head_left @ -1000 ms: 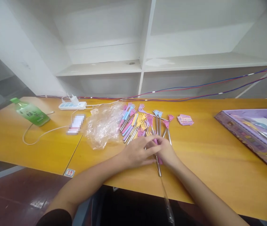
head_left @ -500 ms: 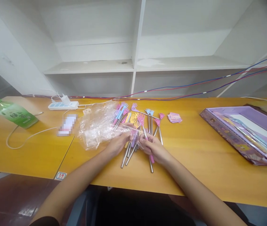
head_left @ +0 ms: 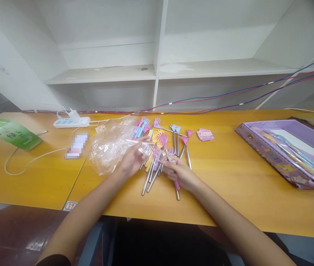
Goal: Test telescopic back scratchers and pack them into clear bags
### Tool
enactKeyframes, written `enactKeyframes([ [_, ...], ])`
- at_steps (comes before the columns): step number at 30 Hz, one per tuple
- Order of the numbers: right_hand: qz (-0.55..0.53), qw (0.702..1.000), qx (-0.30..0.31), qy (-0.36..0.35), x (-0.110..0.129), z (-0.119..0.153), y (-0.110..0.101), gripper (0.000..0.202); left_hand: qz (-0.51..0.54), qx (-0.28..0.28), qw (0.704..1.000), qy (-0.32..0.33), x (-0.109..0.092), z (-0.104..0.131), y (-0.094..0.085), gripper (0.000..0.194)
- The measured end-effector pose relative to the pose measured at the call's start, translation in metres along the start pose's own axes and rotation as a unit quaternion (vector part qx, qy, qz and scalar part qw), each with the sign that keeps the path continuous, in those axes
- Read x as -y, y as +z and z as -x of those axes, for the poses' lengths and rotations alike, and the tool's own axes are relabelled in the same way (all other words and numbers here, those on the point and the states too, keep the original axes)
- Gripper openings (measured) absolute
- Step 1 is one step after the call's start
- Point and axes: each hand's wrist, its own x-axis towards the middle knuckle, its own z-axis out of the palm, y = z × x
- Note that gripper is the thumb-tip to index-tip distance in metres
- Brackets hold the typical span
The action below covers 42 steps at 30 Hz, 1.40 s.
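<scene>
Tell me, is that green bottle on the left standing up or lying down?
Lying down. The green bottle rests on its side on the yellow table, cap toward the far left edge and label facing up.

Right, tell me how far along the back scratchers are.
Done: nothing looks finished or set apart. In hand: right hand grips one pink-handled scratcher; left hand lifts a thin clear sleeve. Left: the loose pile of scratchers beside the plastic bag.
</scene>
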Motion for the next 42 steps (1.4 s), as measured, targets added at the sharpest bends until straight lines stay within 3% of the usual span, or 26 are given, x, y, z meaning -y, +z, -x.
enactKeyframes([
  [2,-0.002,1.0,0.0,0.0,0.001,0.0,0.001,0.045,0.026,-0.009,0.999,0.018,-0.01,-0.004,-0.005,0.045],
  [4,-0.001,1.0,0.001,-0.005,0.0,0.0,0.001,0.045,0.026,0.011,1.0,-0.011,-0.012,-0.007,-0.012,0.049],
  [8,0.007,1.0,0.003,-0.027,-0.002,-0.002,-0.001,0.051,-0.08,0.151,0.968,-0.186,0.001,-0.003,-0.024,0.064],
  [10,0.01,0.999,0.0,-0.036,-0.002,-0.003,-0.002,0.053,-0.139,0.194,0.952,-0.193,0.007,0.0,-0.025,0.063],
  [12,0.016,0.999,-0.001,-0.039,-0.001,-0.002,-0.003,0.054,-0.173,0.188,0.96,-0.117,0.007,0.002,-0.024,0.059],
  [14,0.019,0.999,-0.002,-0.038,0.0,-0.002,-0.003,0.055,-0.191,0.178,0.965,-0.033,0.002,0.003,-0.021,0.076],
  [17,0.02,0.999,0.0,-0.027,0.001,0.0,-0.004,0.057,-0.237,0.228,0.944,0.033,-0.009,0.003,-0.018,0.101],
  [20,0.022,1.0,0.007,-0.014,0.002,0.001,-0.005,0.058,-0.312,0.278,0.904,0.09,-0.014,0.004,-0.018,0.086],
  [25,0.032,0.999,0.017,-0.017,0.003,0.003,-0.005,0.059,-0.446,0.296,0.811,0.235,-0.009,0.001,-0.017,0.065],
  [27,0.037,0.999,0.015,-0.016,0.004,0.003,-0.003,0.059,-0.462,0.299,0.793,0.263,-0.004,0.0,-0.016,0.061],
  [29,0.048,0.999,0.017,-0.012,0.004,0.003,-0.001,0.06,-0.457,0.275,0.804,0.264,0.0,0.001,-0.016,0.055],
  [31,0.068,0.998,0.007,-0.016,0.007,0.004,-0.001,0.058,-0.432,0.235,0.836,0.246,0.001,0.003,-0.015,0.05],
  [33,0.092,0.994,-0.036,-0.052,0.011,0.007,-0.005,0.055,-0.399,0.188,0.874,0.206,-0.002,0.005,-0.015,0.048],
  [35,0.153,0.973,-0.111,-0.131,0.016,0.01,-0.014,0.055,-0.368,0.138,0.904,0.167,-0.008,0.006,-0.016,0.047],
  [38,0.344,0.884,-0.171,-0.266,0.026,0.017,-0.032,0.056,-0.345,0.079,0.925,0.138,-0.019,0.006,-0.018,0.05],
  [40,0.454,0.821,-0.155,-0.31,0.031,0.02,-0.041,0.055,-0.336,0.066,0.93,0.131,-0.024,0.006,-0.02,0.052],
  [42,0.51,0.788,-0.135,-0.318,0.034,0.022,-0.045,0.051,-0.326,0.068,0.934,0.126,-0.027,0.007,-0.021,0.052],
])
